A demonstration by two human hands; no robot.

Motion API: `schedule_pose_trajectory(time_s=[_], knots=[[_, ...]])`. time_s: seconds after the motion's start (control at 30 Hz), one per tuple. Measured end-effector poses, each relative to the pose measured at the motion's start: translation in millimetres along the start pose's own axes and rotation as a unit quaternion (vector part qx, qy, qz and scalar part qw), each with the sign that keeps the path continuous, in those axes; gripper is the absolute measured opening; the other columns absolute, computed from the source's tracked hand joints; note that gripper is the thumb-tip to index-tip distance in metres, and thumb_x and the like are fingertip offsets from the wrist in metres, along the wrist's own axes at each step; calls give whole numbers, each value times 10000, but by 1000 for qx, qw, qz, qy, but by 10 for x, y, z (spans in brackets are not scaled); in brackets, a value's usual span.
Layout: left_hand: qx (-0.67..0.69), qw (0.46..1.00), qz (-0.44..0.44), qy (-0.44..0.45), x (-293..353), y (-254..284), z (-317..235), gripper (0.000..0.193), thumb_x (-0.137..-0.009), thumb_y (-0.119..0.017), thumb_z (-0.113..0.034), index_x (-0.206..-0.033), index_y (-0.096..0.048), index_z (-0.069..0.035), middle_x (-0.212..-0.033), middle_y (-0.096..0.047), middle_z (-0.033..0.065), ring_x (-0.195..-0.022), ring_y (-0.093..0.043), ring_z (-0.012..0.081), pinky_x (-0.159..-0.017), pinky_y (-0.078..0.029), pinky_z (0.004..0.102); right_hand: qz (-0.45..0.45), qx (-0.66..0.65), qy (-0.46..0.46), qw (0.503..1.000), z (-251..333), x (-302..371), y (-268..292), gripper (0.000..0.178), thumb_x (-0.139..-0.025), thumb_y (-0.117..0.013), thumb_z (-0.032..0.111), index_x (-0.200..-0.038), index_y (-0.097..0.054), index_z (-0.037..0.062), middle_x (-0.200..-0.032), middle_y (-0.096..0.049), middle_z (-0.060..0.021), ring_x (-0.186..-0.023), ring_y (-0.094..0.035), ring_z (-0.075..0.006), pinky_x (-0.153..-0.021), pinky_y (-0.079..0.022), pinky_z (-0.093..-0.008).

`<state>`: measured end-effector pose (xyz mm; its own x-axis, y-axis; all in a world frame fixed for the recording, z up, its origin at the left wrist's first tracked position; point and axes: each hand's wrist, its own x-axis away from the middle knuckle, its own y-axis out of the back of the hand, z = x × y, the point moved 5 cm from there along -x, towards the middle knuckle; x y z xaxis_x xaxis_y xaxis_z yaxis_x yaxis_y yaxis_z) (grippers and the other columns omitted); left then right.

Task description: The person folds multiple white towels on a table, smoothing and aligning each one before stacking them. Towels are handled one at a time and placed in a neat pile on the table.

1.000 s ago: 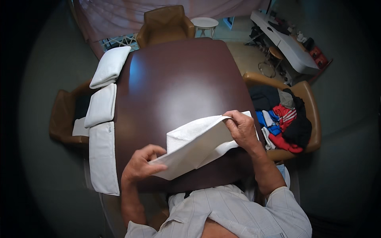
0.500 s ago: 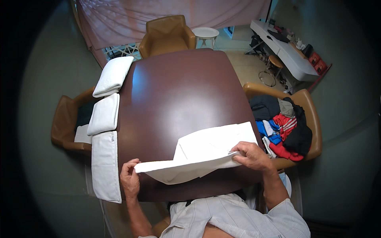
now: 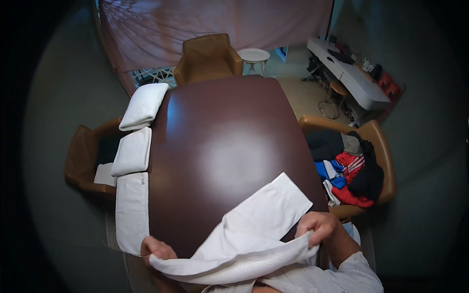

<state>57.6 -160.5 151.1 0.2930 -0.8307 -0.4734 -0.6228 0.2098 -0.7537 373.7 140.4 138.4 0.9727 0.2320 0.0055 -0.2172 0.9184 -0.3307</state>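
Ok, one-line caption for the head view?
Both hands, left hand and right hand, hold a white towel over a brown table.

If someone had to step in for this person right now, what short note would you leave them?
Left hand: gripping one end of the white towel at the near table edge.
Right hand: gripping the other end.
Towel: stretched between the hands, partly doubled over, far flap lying on the brown table.
Done: three folded white towels lined along the table's left edge.
Left: this towel is not folded flat; a pile of mixed clothes sits on the chair at right.
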Motion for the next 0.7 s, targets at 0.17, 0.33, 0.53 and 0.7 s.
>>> schedule_pose_trajectory(time_s=[0.17, 0.33, 0.53, 0.7], knots=[[-498, 804, -130, 298, -750, 1181, 282, 81, -1021, -629, -128, -951, -618, -88, -877, -614, -29, -787, -567, 78, -678, -498, 283, -63, 373, -195, 905, -71, -681, 1374, 296, -951, -746, 324, -1016, -747, 35, -828, -710, -81, -775, -657, -177, -709, -544, -350], [-623, 724, -294, 33, -2916, 1609, -178, 216, -1086, -523, -226, -1110, -587, -22, -838, -627, 80, -648, -640, 170, -524, -536, 323, -539, 558, 157, 611, 1755, -1080, 2905, 115, -994, -585, 116, -1023, -659, 34, -784, -707, -146, -656, -672, -237, -618, -562, -394], [-472, 800, -10, -371, -4191, -139, -974, 281, -1104, -550, -210, -1289, -488, -8, -1204, -646, 123, -1090, -680, 220, -1068, -556, 432, -559, 393, 556, 474, 3416, -1440, 1816, 179, -1083, -594, 177, -1139, -617, 9, -921, -725, -75, -846, -711, -134, -738, -625, -312], [-454, 830, -36, -322, -3954, -125, -906, 301, -1127, -482, -232, -1340, -463, -20, -1262, -627, 147, -1195, -667, 264, -1085, -552, 465, -535, 432, 515, 512, 3198, -1035, 1761, 324, -1095, -577, 270, -1223, -583, -27, -1119, -727, -118, -972, -718, -168, -903, -604, -318]])
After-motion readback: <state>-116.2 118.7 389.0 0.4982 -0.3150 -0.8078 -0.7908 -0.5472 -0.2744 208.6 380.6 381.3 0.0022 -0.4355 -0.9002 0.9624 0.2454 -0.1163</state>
